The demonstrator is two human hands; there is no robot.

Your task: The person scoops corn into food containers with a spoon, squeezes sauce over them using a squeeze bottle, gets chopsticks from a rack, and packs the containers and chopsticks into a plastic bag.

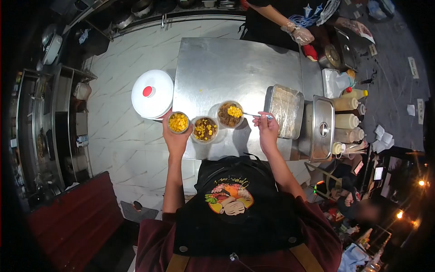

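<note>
My left hand (176, 139) is wrapped round a small container of yellow corn (178, 122) at the left edge of the steel table (204, 59). Beside it stands a round tub (205, 130) with brown food and scattered corn on top. A second round tub (226, 121) of brown food is to its right. Over this tub is a spoon (256, 115) with a heap of corn (234, 111) at its bowl end. The fingers of my right hand (267, 124) pinch the spoon's handle.
A white round lid with a red knob (156, 102) is at the table's left. To the right are a film-covered tray (284, 111), a steel lidded pan (317, 145) and several sauce bottles (346, 121). Across the table is a co-worker's gloved hand (300, 34).
</note>
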